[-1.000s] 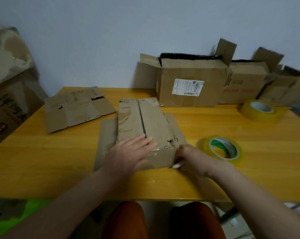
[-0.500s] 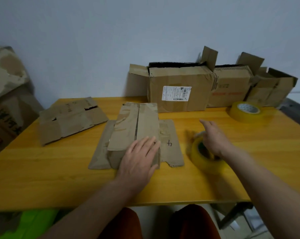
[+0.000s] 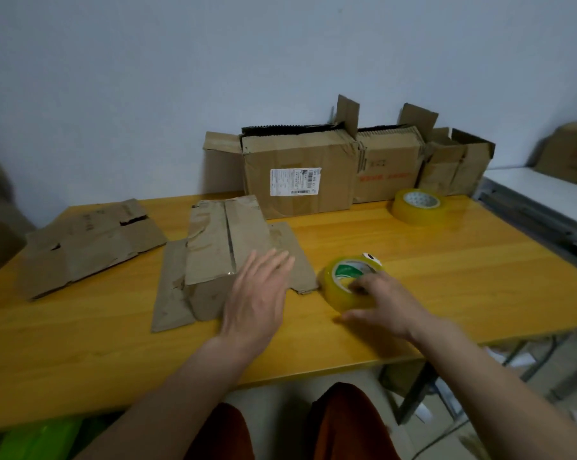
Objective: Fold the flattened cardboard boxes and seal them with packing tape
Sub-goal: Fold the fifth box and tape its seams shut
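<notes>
Head view, looking down on a yellow table (image 3: 446, 267). Folded box (image 3: 224, 257) lying at centre, two top flaps meeting along a dark seam, side flaps splayed flat on the wood. Left hand (image 3: 257, 293) flat on the near right part of the box, fingers straight, pressing, gripping nothing. Right hand (image 3: 383, 300) curled over the green-labelled tape roll (image 3: 350, 280) just beside the box's right flap, fingers into the core, thumb stretched toward the table edge. Second tape roll (image 3: 416, 207) well apart near the back. Another flattened box (image 3: 88, 244) off to the left, untouched. Three opened boxes (image 3: 297, 167) along the wall.

Likely trouble: flaps springing apart if the pressing hand lifts before tape lands; tape end hard to find, hidden here; strip laid crooked off the seam with only one hand steadying.
</notes>
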A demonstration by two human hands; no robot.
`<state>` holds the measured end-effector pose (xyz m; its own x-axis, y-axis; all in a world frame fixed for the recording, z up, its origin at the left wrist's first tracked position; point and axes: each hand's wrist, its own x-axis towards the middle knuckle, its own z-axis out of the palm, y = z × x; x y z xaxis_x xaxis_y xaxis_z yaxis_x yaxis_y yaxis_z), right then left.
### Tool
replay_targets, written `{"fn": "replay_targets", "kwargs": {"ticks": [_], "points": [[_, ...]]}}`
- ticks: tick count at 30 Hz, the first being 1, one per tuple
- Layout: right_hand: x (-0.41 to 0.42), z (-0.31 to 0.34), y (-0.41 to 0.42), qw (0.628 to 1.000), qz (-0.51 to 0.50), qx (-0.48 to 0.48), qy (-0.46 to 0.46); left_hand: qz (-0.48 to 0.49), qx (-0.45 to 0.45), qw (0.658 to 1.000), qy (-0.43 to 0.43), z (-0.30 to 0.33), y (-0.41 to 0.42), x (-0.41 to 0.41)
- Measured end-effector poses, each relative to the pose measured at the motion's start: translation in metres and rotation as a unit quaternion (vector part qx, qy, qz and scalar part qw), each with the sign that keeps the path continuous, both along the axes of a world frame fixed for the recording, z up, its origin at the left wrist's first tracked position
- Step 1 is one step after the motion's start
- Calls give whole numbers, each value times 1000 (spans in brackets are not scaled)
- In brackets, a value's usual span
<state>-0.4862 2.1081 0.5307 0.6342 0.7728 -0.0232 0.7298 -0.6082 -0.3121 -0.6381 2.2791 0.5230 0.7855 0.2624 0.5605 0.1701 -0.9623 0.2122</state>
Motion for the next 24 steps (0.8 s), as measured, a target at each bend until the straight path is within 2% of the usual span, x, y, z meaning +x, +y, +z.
{"fn": "replay_targets", "kwargs": {"ticks": [1,3,4,6,7,9,11,14,16,21,22,24], "points": [[-1,-1,0,999,5,-25,-19,-43,-2,999,-28,-3,-6,-5],[-4,-2,-1,999,8,-32,-39,-82,-60,994,-26,-9,-16,-17],[-4,-2,-1,1000,7,-7,-22,-78,-104,991,-17,-9,-18,-21],[-6,0,0,992,1,98,76,-53,-186,981,-16,-6,-15,-25],[-9,4,1,974,2,174,145,-36,-223,974,-27,-1,-13,-25],[-16,15,4,910,8,313,272,7,-297,953,-51,14,-8,-25],[-23,27,9,850,27,385,358,31,-362,929,-72,31,-2,-25],[-34,46,20,802,60,426,414,26,-430,897,-94,58,6,-29],[-41,57,28,781,64,436,443,19,-473,879,-59,74,11,-34],[-53,74,47,715,30,457,528,7,-513,858,19,79,-2,-42],[-57,77,50,702,34,458,544,3,-541,841,23,76,-7,-42],[-65,80,56,677,37,468,567,-15,-620,785,-3,70,-15,-43]]}}
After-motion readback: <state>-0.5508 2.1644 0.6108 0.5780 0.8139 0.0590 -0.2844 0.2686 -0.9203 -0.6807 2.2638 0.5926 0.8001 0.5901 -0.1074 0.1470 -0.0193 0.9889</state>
